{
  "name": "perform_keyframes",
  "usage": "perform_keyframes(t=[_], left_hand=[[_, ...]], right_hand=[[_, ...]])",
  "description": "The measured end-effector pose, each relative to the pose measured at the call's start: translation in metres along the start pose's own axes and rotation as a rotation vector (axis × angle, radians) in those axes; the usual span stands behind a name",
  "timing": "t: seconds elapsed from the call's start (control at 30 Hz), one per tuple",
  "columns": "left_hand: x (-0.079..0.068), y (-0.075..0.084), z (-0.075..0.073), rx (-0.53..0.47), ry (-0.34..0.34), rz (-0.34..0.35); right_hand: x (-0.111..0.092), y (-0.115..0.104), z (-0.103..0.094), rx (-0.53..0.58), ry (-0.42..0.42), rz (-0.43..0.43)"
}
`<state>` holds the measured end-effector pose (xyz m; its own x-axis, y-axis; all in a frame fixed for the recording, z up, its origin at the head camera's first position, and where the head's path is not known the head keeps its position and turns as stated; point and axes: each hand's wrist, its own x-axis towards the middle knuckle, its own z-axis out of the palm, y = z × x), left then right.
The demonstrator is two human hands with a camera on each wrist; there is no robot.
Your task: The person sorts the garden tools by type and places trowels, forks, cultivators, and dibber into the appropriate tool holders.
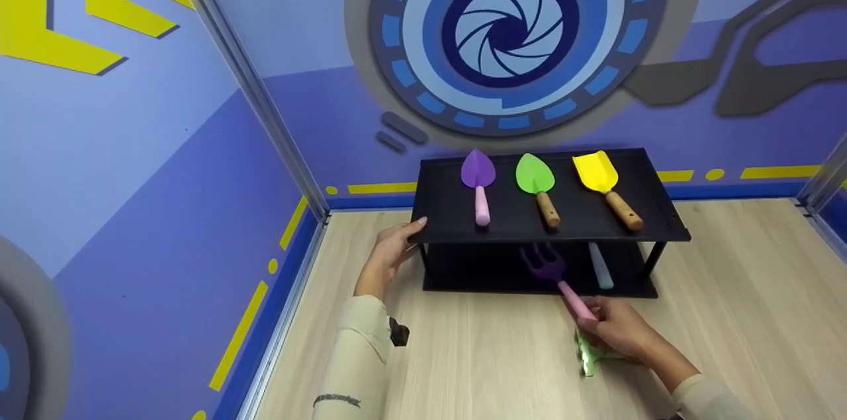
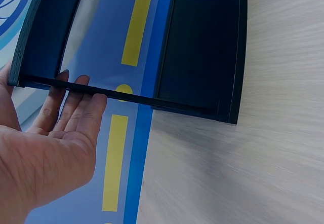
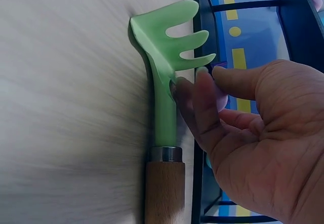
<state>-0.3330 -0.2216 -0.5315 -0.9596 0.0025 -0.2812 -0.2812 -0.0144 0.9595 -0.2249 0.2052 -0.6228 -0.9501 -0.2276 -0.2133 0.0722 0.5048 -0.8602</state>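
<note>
My right hand (image 1: 619,327) pinches the pink handle of a purple hand fork (image 1: 546,266), whose tines reach into the lower level of a black two-tier rack (image 1: 445,208). At the rack's left end, my left hand (image 1: 390,251) holds the upper board, thumb on top and fingers underneath against the post, as the left wrist view shows. Below the right hand, a green hand rake (image 3: 162,72) with a wooden handle lies on the table. The right wrist view mostly hides the purple fork behind my fingers.
On the rack's top board lie a purple trowel (image 1: 478,172), a green trowel (image 1: 534,175) and a yellow scoop (image 1: 599,175). A pale blue handle (image 1: 601,266) sticks out from the lower level. Patterned blue walls (image 1: 304,116) stand behind and to the left.
</note>
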Motion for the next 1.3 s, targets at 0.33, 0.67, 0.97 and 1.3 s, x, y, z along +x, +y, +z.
perform_keyframes(t=[0.33, 0.67, 0.97, 1.3], left_hand=[[0.001, -0.001, 0.000, -0.002, -0.006, 0.009], [0.001, -0.001, 0.000, -0.009, -0.014, 0.004], [0.001, -0.001, -0.002, -0.010, -0.014, -0.005], [0.000, -0.001, 0.000, -0.014, -0.005, 0.005]], right_hand=[[-0.001, 0.002, 0.003, -0.063, 0.048, 0.024], [0.000, 0.003, 0.007, -0.074, 0.072, 0.062], [0.004, 0.002, 0.010, -0.081, 0.090, 0.075], [0.008, 0.000, 0.015, -0.046, 0.092, 0.079]])
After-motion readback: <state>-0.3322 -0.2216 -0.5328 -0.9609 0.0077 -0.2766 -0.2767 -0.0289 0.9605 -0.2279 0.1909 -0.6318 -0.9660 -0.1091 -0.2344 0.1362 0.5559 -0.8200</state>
